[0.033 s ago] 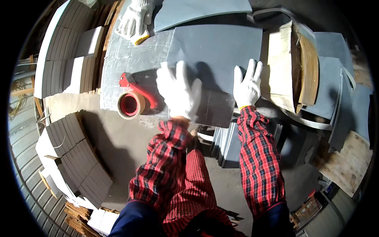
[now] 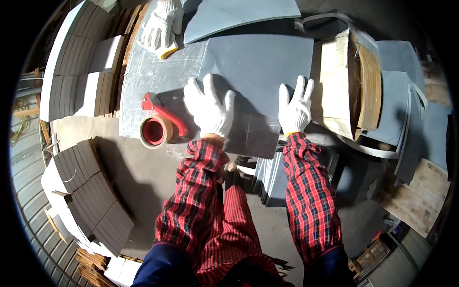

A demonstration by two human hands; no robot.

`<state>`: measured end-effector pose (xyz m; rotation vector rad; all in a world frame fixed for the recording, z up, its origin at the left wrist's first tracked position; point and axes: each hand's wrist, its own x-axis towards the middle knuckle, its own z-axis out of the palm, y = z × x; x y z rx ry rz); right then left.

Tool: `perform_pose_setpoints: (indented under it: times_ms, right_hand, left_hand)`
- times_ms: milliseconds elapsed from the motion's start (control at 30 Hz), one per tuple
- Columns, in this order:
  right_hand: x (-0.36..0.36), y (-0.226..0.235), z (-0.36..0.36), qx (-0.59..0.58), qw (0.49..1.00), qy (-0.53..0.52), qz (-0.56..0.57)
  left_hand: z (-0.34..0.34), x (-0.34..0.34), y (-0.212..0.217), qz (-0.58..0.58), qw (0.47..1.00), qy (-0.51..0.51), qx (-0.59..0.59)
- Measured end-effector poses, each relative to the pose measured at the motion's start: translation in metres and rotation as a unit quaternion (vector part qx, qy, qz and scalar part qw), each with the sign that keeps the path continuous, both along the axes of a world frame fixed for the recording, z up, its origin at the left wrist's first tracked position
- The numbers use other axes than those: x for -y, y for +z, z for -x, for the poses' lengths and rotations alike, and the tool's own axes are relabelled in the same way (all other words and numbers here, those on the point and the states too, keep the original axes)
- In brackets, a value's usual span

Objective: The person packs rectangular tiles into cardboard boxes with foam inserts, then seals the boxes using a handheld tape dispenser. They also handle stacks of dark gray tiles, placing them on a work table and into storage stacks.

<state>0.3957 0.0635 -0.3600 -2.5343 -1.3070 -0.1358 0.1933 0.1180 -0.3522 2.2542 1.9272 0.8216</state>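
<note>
Head view showed, nearest, two red checked sleeves (image 2: pixel 313 191) reaching forward, with a row of upright grey panels (image 2: pixel 273 179) standing below, by the near edge of the desk (image 2: pixel 184 64). Beyond the sleeves, both hands were gloved in white, well apart from each other, fingers spread and clamped on nothing. The left hand (image 2: pixel 209 110) lay palm down at the left side of a grey sheet (image 2: pixel 256 67); the right hand (image 2: pixel 295 106) was at its right edge. Whether the palms pressed or only hovered, I could not tell. The sheet lay flat on the desk between them, its near part darker.

Steadying the sheet seemed to be the step; done well, it called for even pressure from both palms, flat fingers, and small nudges rather than a hard push from one side, which could have skewed it.

To the left, near the left hand, a red tape dispenser (image 2: pixel 165 117) rested by the desk's near edge, where a stray sleeve might have knocked it. Just beside the sheet on the right, a cardboard-wrapped pack (image 2: pixel 333 81) left the right fingers little room. Farther off lay a white glove (image 2: pixel 160 28) and another grey sheet with a curved-looking edge (image 2: pixel 244 18).
</note>
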Motion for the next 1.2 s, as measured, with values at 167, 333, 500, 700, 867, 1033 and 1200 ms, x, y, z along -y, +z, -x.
perform_pose_setpoints:
  times_ms: [167, 333, 500, 700, 867, 1033, 1200]
  right_hand:
    - [0.006, -0.003, -0.004, -0.026, 0.999, -0.013, 0.016]
    - [0.05, 0.009, -0.011, -0.084, 0.996, 0.01, 0.029]
    - [0.106, 0.03, 0.018, -0.151, 0.986, 0.0, 0.072]
    - [0.129, 0.03, 0.012, -0.177, 0.983, 0.008, 0.053]
    - [0.083, 0.04, -0.009, -0.023, 0.993, 0.088, 0.08]
    - [-0.017, 0.043, -0.028, 0.028, 0.987, 0.158, 0.028]
    - [-0.062, 0.026, -0.028, 0.04, 0.96, 0.278, -0.005]
  left_hand:
    - [-0.009, 0.002, -0.002, 0.071, 0.996, 0.005, 0.054]
    - [-0.013, 0.055, 0.036, 0.16, 0.985, 0.036, 0.047]
    - [0.015, 0.125, 0.028, 0.148, 0.989, 0.025, 0.0]
    - [0.015, 0.148, 0.02, 0.159, 0.987, 0.005, -0.007]
    - [0.017, 0.152, 0.008, 0.163, 0.986, 0.004, -0.032]
    - [0.016, 0.153, 0.002, 0.168, 0.985, 0.0, -0.043]
    - [0.018, 0.15, -0.002, 0.153, 0.988, -0.009, -0.033]
